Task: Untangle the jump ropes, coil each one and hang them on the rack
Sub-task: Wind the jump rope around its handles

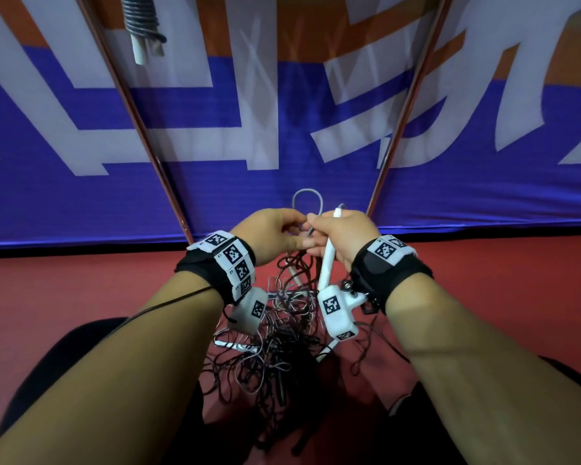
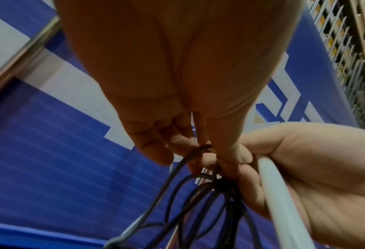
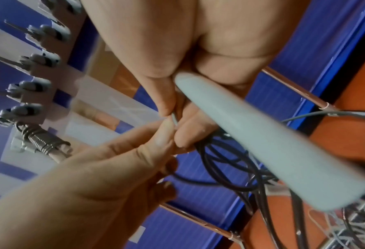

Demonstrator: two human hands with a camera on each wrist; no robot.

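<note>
Red floor [image 1: 81,283] bears tangled ropes [image 1: 275,364] (dark, grey)

The head camera looked forward and down from above both forearms toward a blue banner [image 1: 215,196] and the red floor [image 1: 81,280]. Each wrist camera sat very close under its own palm, facing up along the fingers. All three shared the spot where the left hand [image 1: 272,234] met the right hand [image 1: 341,234].

Tangled dark jump ropes [image 1: 275,357] – hanging, white handle [image 1: 327,263] upright
</note>
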